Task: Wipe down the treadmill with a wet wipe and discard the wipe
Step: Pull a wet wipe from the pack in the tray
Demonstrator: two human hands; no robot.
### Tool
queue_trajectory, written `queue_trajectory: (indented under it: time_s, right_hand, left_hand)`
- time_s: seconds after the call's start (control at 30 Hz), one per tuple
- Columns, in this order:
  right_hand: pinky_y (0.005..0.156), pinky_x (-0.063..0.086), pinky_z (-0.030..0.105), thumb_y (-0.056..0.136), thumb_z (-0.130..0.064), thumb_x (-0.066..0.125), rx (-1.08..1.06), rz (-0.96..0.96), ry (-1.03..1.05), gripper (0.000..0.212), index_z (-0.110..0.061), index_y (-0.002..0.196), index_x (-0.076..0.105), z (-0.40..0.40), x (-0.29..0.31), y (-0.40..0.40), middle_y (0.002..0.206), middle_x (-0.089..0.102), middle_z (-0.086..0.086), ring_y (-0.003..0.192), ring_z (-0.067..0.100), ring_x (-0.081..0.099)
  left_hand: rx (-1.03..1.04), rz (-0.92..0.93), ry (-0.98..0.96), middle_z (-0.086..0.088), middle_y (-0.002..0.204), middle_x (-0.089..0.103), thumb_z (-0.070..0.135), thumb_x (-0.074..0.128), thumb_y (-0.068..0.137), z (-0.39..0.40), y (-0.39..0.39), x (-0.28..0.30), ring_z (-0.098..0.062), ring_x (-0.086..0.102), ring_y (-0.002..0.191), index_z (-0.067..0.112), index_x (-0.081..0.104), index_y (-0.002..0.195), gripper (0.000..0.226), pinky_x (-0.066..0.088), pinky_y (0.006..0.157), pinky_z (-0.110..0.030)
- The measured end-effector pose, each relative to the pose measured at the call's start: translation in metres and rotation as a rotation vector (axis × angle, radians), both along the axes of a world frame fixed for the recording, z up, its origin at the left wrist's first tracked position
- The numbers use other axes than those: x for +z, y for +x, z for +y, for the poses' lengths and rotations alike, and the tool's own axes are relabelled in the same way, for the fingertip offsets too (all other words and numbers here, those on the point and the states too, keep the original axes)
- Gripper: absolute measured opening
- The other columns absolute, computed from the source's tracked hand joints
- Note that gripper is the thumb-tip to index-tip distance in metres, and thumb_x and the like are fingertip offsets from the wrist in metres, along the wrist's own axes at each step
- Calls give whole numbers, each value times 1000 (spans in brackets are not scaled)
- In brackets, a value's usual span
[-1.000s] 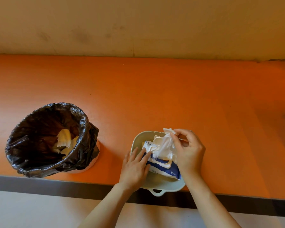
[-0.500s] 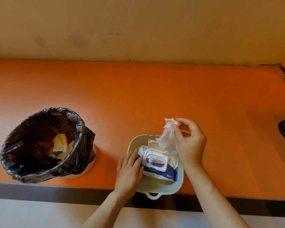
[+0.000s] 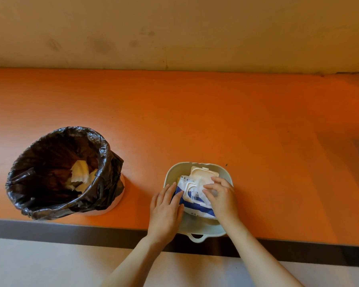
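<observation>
On orange bench (image 3: 216, 121), left hand (image 3: 166, 210) presses wipe pack (image 3: 193, 206) flat; right hand (image 3: 221, 195) pinches a wipe (image 3: 199, 186). Next: pull free.

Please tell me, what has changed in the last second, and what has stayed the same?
The right hand, which held a wipe raised above the wipes pack, has come down onto the pack's opening; the raised wipe no longer shows. The left hand stays on the pack, and the basin and bin stay put.

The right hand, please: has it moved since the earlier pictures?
Yes. The right hand has come down from above the basin's far rim onto the wipes pack.
</observation>
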State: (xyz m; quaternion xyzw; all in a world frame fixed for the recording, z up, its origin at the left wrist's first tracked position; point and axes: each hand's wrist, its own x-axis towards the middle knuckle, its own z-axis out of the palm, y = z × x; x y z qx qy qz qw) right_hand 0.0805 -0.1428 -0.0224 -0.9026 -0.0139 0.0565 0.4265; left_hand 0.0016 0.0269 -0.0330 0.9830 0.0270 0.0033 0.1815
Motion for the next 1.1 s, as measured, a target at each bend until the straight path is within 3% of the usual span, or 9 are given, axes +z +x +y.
queue_trajectory:
  time_s: [0.07, 0.2, 0.3, 0.47, 0.57, 0.73, 0.93, 1.0, 1.1]
  right_hand:
    - [103, 47, 40, 89, -16, 72, 44, 31, -70, 18, -11, 106, 76, 1, -3, -5, 134, 57, 5, 123, 23, 51]
    - [109, 36, 33, 96, -27, 63, 251, 54, -296, 42, -22, 137, 58, 1, -3, -16, 154, 38, -1, 139, 21, 35]
    - [112, 31, 32, 94, -29, 64, 291, 64, -391, 53, -26, 145, 48, 0, -5, -16, 158, 32, -3, 142, 21, 28]
    - [102, 34, 28, 89, -17, 70, 257, 9, -337, 42, -17, 131, 63, -3, -13, -16, 137, 54, 2, 127, 24, 43]
    - [95, 40, 35, 77, -7, 80, 212, -14, -278, 37, -8, 114, 73, -6, -18, -19, 120, 65, 9, 115, 33, 53]
    - [85, 43, 31, 74, 6, 78, 167, -16, -155, 28, -5, 100, 77, -11, -13, -21, 104, 69, 12, 100, 33, 60]
    - [84, 53, 35, 81, 9, 70, 125, -12, -54, 28, -3, 105, 75, -33, 111, -39, 106, 67, 11, 101, 27, 60]
    - [81, 51, 26, 83, 7, 70, 108, -11, -42, 27, -3, 108, 74, -42, 180, -44, 109, 66, 10, 100, 22, 59]
    - [76, 37, 7, 86, 2, 69, 73, -13, -79, 26, -3, 112, 73, -59, 297, -49, 112, 65, 7, 100, 10, 51]
  left_hand:
    - [3, 1, 1, -4, 149, 46, 36, 32, 98, 0, -1, -1, -24, 39, 139, 22, 59, 133, 47, 31, 110, -45]
    - [9, 13, 11, -3, 151, 44, 37, 30, 98, -1, -3, -6, -23, 36, 140, 23, 57, 135, 48, 25, 113, -43]
    - [9, 17, 17, -4, 149, 46, 36, 31, 98, -4, -4, -6, -24, 38, 139, 23, 58, 134, 47, 27, 112, -44]
    - [4, -7, 15, -4, 148, 47, 35, 32, 99, -8, -2, -9, -22, 36, 139, 23, 57, 134, 45, 25, 113, -41]
    - [4, -20, 12, -4, 148, 47, 35, 32, 99, -9, -2, -10, -22, 35, 139, 22, 56, 134, 44, 24, 113, -41]
    - [24, -28, 34, -4, 147, 48, 35, 33, 99, -9, 2, 9, -22, 38, 138, 21, 59, 130, 43, 22, 111, -39]
    - [123, 2, 17, -7, 145, 51, 35, 31, 97, -16, -16, 129, -28, 44, 135, 18, 60, 130, 47, 30, 109, -46]
    - [131, 2, 5, -8, 144, 52, 35, 31, 96, -25, -20, 193, -29, 45, 135, 17, 61, 130, 47, 34, 108, -49]
    - [99, -10, -13, -8, 145, 50, 34, 32, 97, -45, -19, 301, -29, 44, 136, 18, 59, 130, 46, 32, 109, -51]
